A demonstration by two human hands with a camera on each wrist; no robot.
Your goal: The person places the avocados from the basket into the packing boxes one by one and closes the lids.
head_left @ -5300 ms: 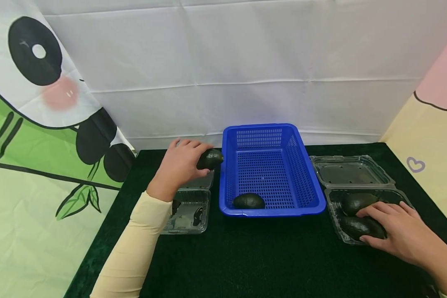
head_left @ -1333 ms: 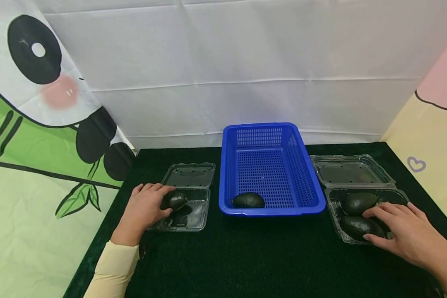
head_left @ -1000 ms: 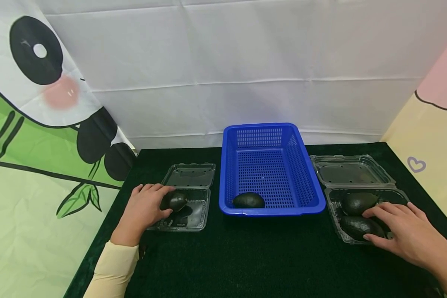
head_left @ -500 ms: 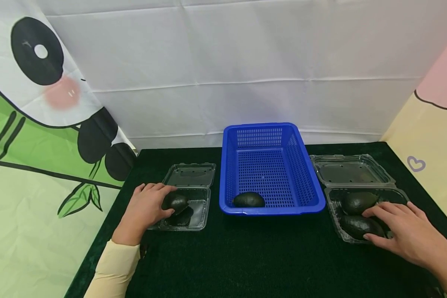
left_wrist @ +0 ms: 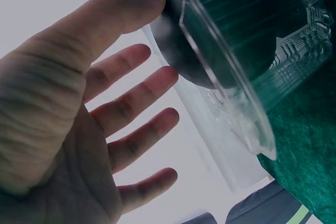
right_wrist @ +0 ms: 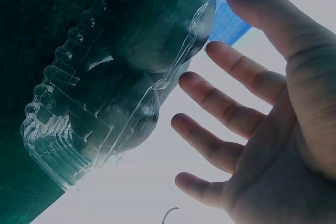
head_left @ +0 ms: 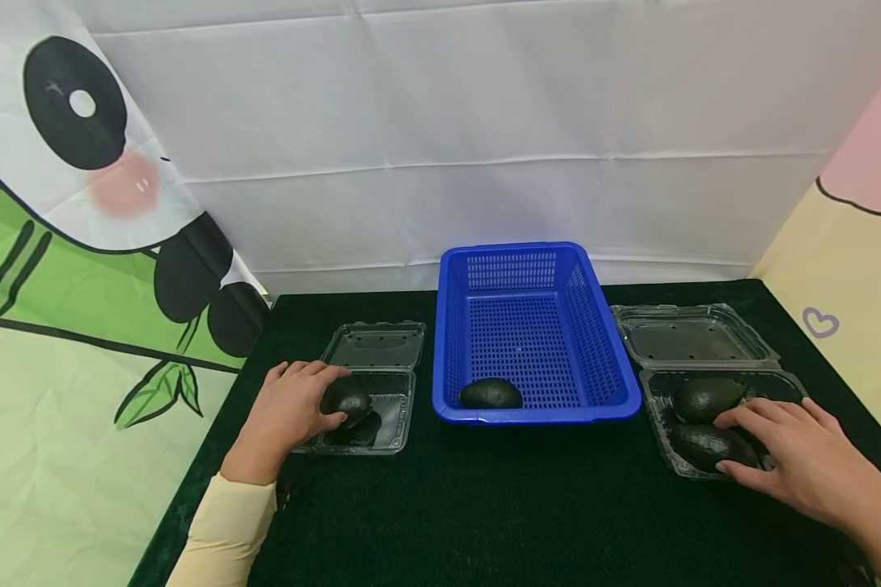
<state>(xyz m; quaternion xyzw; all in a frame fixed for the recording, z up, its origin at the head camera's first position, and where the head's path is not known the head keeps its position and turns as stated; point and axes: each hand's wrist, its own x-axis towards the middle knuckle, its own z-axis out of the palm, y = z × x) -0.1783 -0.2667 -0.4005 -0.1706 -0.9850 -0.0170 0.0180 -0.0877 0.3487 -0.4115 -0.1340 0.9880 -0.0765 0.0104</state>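
In the head view, my left hand (head_left: 288, 416) is over the left clear clamshell box (head_left: 392, 424), beside a dark green avocado (head_left: 347, 403) inside it. The left wrist view has the thumb's tip overlapping the avocado (left_wrist: 181, 45), with the other fingers spread and loose; whether they touch it I cannot tell. On the right, my right hand (head_left: 793, 452) hovers at the right clamshell box (head_left: 657, 432). Two avocados lie there, a rear avocado (head_left: 705, 400) and a front avocado (head_left: 712, 447). Its fingers look relaxed and apart from the fruit in the right wrist view.
A blue plastic basket (head_left: 536, 417) stands between the boxes, with one avocado (head_left: 490, 394) at its front left. Both box lids lie folded back, the left lid (head_left: 374, 346) and the right lid (head_left: 697, 338). Dark green cloth (head_left: 484, 505) covers the table; a white backdrop hangs behind.
Earlier, my left hand held an avocado up beside the basket; it has come down leftward and that avocado now sits in the left box. My right hand has shifted slightly right.
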